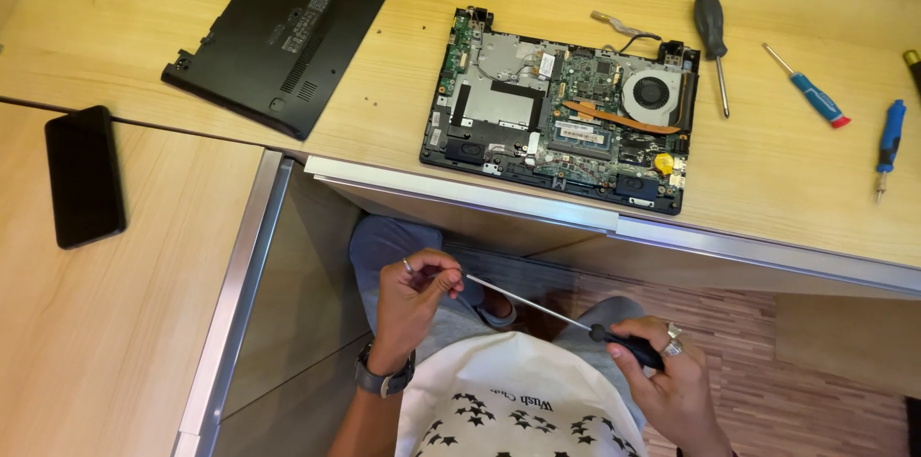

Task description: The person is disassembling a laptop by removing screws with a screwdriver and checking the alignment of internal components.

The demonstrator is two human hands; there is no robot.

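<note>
Below the near edge of the desk [787, 198], over the lap, both hands hold one long screwdriver [566, 318]. The left hand [411, 299] has its fingers curled in, pinching the metal tip. The right hand [672, 380] wraps closed fingers round the black handle. The opened laptop [561, 112] lies farther off on the desk.

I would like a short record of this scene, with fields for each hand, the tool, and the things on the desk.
left hand: pinches the tip of the long screwdriver
right hand: grips the black handle of that screwdriver
opened laptop: on the desk, circuit board and fan exposed
bottom cover: black, lying apart at upper left
phone: dark, on the side desk at left
spare screwdrivers: one black, two blue, at right
</note>
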